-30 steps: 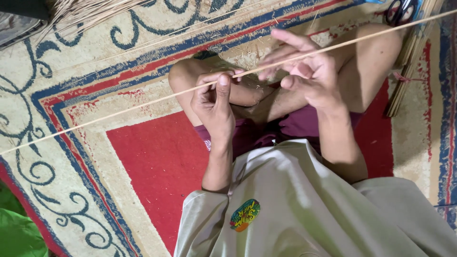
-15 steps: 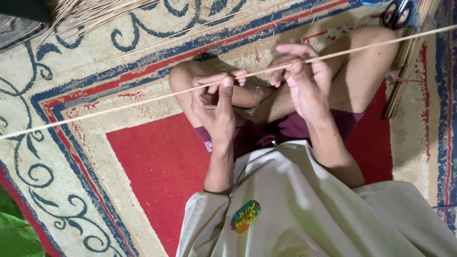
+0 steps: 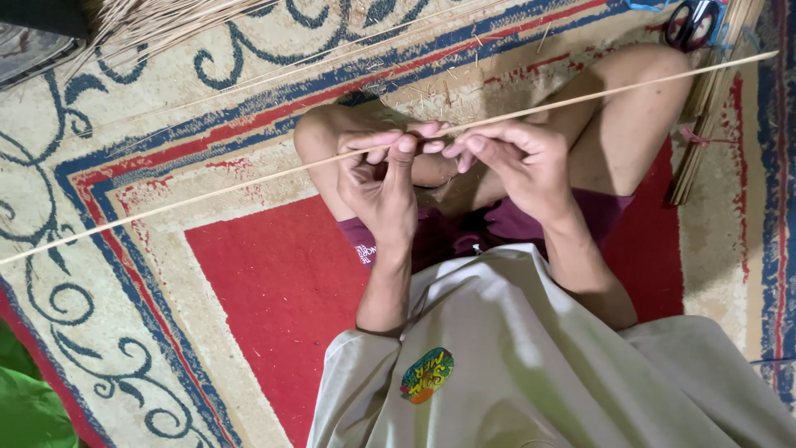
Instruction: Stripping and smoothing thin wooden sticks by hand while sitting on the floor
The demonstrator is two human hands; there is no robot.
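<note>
Bamboo strip [image 3: 249,176], long, thin and pale, runs slantwise across the whole view, from the left edge low over the patterned rug [image 3: 124,249] up to the right, where its tip ends near the bundle of flat slats [image 3: 705,124]. You hold it over your crossed legs, close to its middle. Your left hand [image 3: 381,187] is closed on it: the fingertips [image 3: 405,145] and thumb pinch the strip from either side, with the palm turned toward you. Your right hand [image 3: 518,158] meets it just beside the left, fingers curled and the tips pressed to the strip, so the two hands nearly touch each other at the grip. The strip lies clear of the rug along its length, held up only by your fingers.

You sit on the red field of the rug, knees apart, in maroon shorts [image 3: 464,232] and a light beige shirt [image 3: 531,365] with a bright round patch [image 3: 427,375] on it. A heap of loose straw-like fibres [image 3: 166,21] lies at the top left. Black-handled scissors [image 3: 692,21] rest at the top right, just beyond the slats. A green cloth [image 3: 25,406] shows in the bottom left corner. No container shows anywhere about you; the fibres and slats lie loose on the rug.
</note>
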